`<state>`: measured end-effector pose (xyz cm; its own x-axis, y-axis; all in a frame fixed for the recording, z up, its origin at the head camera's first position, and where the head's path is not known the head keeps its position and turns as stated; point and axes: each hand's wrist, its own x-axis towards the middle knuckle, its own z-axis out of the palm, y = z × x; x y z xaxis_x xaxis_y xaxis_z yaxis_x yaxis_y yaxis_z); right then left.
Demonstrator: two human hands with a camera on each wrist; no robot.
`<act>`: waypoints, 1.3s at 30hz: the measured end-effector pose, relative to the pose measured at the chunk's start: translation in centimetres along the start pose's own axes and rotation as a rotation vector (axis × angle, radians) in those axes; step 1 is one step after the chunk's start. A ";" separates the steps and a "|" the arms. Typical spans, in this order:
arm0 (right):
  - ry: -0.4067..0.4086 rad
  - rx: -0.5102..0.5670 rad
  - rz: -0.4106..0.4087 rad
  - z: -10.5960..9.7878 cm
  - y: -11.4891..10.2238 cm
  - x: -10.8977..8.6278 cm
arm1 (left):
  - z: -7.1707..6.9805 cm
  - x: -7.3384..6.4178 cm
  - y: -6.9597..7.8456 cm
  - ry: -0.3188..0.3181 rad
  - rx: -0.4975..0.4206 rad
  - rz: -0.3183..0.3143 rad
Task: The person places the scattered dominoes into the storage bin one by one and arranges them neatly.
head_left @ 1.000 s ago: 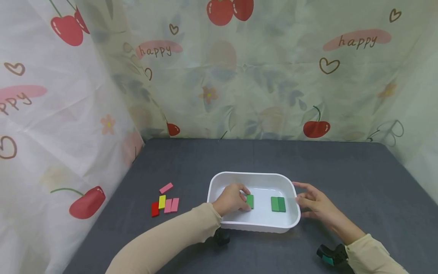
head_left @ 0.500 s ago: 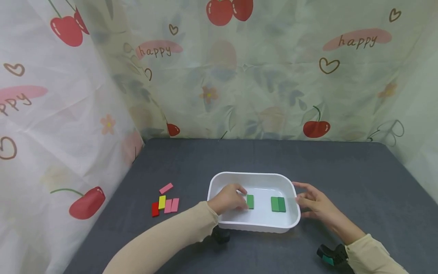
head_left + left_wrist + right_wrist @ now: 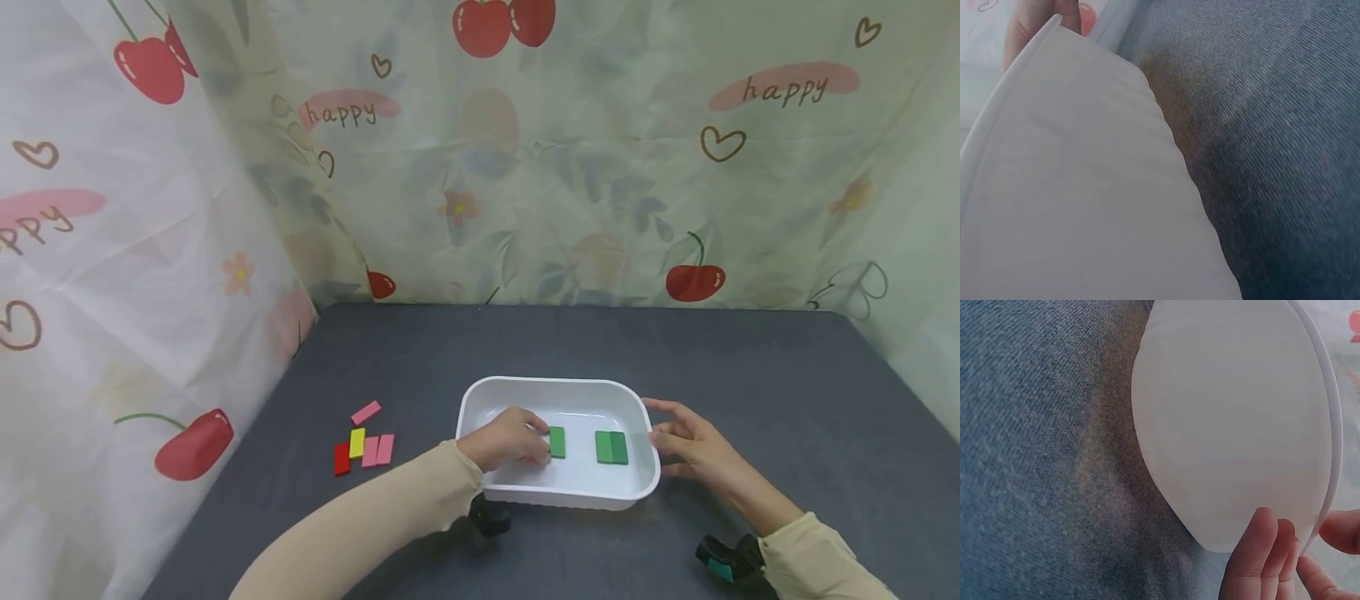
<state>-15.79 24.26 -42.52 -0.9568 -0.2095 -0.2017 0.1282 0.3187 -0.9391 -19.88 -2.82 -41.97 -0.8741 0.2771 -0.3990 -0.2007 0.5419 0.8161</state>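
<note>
A white rectangular tray point(image 3: 581, 479) lies on the dark tabletop in the head view. My left hand point(image 3: 512, 439) reaches over its left front rim, loosely bent fingers right at the left edge of a green block point(image 3: 557, 442) lying flat. To the right inside the tray, two more green blocks point(image 3: 611, 447) lie side by side. My right hand point(image 3: 692, 442) holds the tray's right end; in the right wrist view, fingers point(image 3: 1257, 556) lie against its outer wall point(image 3: 1229, 425) with others over the rim. In the left wrist view, the wall point(image 3: 1085, 169) hides most of my left hand.
Left of the tray on the table point(image 3: 420, 350) lie a red block point(image 3: 342, 459), a yellow block point(image 3: 357, 443) and several pink blocks point(image 3: 377, 451). Printed curtains point(image 3: 562, 192) hang behind the table and along its left side.
The left fingers drew back left from the single green block, then moved right against it. That block has slid slightly right, towards the pair. The right hand stays at the tray's end.
</note>
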 end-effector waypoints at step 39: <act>-0.014 0.012 -0.004 0.0 0.0 0.0 | 3.1 0.8 1.5 -0.066 -0.014 0.051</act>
<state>-15.79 24.30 -42.56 -0.9535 -0.2241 -0.2015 0.1274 0.3063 -0.9434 -19.48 0.70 -42.36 -0.8524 0.3560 -0.3829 -0.1634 0.5144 0.8419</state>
